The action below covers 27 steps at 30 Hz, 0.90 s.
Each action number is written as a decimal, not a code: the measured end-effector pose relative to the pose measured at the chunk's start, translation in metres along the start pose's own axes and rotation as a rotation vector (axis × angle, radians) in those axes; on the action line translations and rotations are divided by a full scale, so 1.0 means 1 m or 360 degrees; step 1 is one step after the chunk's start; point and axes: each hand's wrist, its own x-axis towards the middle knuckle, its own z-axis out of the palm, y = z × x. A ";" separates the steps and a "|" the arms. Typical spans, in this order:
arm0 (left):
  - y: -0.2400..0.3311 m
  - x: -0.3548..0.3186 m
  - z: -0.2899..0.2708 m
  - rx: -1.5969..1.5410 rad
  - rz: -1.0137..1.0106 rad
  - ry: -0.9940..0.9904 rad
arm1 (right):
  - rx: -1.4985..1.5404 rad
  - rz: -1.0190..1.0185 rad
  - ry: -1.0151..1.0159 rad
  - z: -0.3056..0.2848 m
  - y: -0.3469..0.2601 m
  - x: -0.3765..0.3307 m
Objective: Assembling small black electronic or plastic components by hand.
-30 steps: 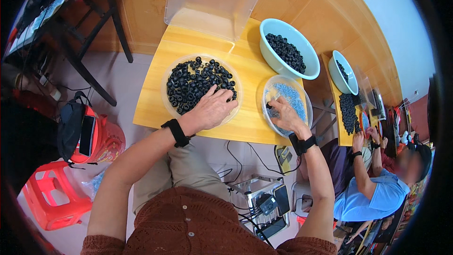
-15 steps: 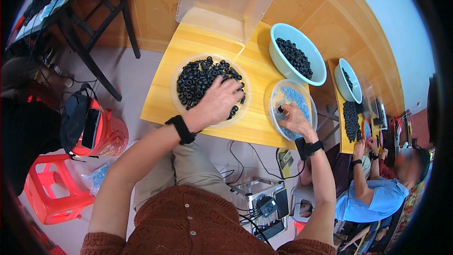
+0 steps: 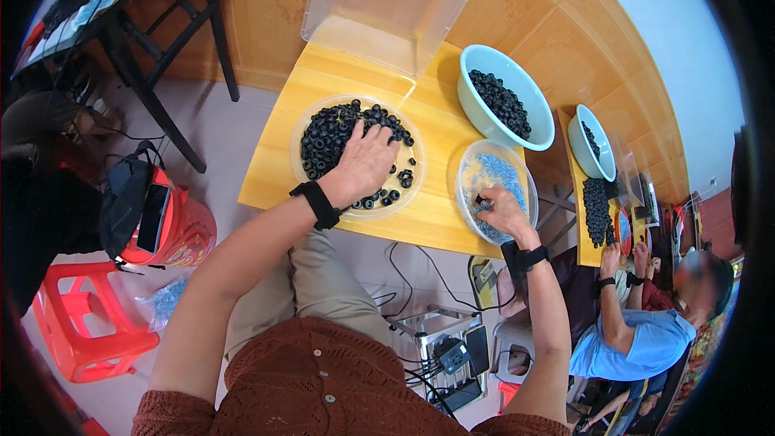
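My left hand [image 3: 367, 163] lies with its fingers apart on a heap of small black ring-shaped parts [image 3: 323, 141] in a shallow round clear tray [image 3: 299, 168]. Several of these parts lie loose at the tray's lower right. Over at the right, my right hand [image 3: 504, 211] is inside a round clear tub [image 3: 461, 194] that holds tiny pale-blue pieces [image 3: 499, 173]. Its thumb and fingers are closed on a small black ring [image 3: 483, 203]; the fingers partly cover it.
A light-blue basin [image 3: 476, 117] of black parts stands at the back right of the yellow table [image 3: 270, 169]. A clear plastic bin [image 3: 387, 0] leans behind. Leftward are a red stool [image 3: 89, 323] and a red bucket [image 3: 190, 230]. A person in blue [image 3: 638, 343] works at right.
My left hand has moved a little left across the black parts, and more of the tray's bottom shows at the lower right. The right hand has shifted slightly down inside the tub.
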 end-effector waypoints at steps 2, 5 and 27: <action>0.004 0.002 0.007 -0.0067 0.0141 0.0221 | 0.0192 0.0098 -0.0010 -0.004 -0.004 -0.002; 0.013 0.004 0.034 -0.0240 0.0372 0.0194 | 0.0122 -0.0022 0.0093 -0.004 -0.014 -0.008; 0.013 -0.012 0.025 -0.0043 0.0459 -0.0043 | 0.0055 -0.0090 0.0128 0.002 0.004 -0.008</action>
